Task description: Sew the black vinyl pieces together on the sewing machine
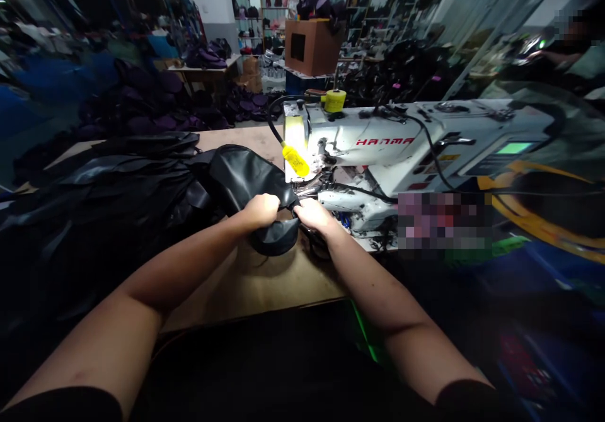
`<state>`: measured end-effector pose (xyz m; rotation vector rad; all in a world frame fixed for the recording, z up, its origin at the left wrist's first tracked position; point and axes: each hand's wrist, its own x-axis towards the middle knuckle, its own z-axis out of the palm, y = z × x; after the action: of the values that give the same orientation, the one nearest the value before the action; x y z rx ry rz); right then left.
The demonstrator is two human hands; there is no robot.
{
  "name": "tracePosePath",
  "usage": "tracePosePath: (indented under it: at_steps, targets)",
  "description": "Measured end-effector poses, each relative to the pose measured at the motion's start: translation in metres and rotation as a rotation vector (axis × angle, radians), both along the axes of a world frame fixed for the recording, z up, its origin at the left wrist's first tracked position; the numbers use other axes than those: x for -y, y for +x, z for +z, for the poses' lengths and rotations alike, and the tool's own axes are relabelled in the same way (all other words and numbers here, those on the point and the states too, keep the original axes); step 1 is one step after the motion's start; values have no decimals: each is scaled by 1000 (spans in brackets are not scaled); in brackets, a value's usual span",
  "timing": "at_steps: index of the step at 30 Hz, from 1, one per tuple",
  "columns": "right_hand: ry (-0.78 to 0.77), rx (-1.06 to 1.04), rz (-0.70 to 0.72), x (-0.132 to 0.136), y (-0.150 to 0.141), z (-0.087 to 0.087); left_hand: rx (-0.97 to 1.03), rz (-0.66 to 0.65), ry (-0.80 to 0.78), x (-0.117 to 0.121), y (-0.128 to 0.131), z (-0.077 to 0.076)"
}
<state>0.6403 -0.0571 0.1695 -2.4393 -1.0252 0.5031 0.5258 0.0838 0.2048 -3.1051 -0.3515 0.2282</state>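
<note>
A shiny black leather-like piece (246, 170), perhaps part of a bag, lies at the sewing end of a white sewing machine (382, 138). My left hand (263, 211) is closed around its near edge, knuckles up. Just to the right, my right hand (314, 215) pinches the same piece close to the machine's needle area. Between and below my hands a rounded flap of the piece hangs over the wooden tabletop (283, 283). The fingertips of both hands are partly hidden. A yellow lamp (296, 160) lights the sewing spot brightly.
A large heap of black pieces (118, 201) covers the table's left side. Behind the machine stands a cardboard box (312, 47), with shelves of bags farther back. Dark purple bags (155, 94) are piled on the floor. A yellow ring-shaped rim (543, 220) is at the right.
</note>
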Motion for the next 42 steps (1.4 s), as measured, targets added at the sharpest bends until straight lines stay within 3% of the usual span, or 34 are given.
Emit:
tracePosePath:
  at_steps: [4,7,10,14,20,30,34,38,42]
  targets:
    - [-70,47,-42,3,-12,8,140,-50,106,-8,1,12]
    - [-92,65,-60,4,-15,9,255,-302,188,-5,5,25]
    - [-87,52,-60,4,-14,5,202,-535,200,-6,5,34]
    - [-54,23,-37,5,-12,1,116,-606,211,-13,0,30]
    - [-10,13,-36,8,-14,1,102,-577,168,-18,-6,8]
    - [139,-326,-61,5,-9,-11,167,-525,59,-9,-1,5]
    - [202,-357,-49,-1,-3,-11,212,-403,104,11,8,-3]
    - [242,-262,-5,-3,1,-9,195,-221,81,35,18,-8]
    - [257,-178,22,-3,4,-8,202,-81,35,39,17,-16]
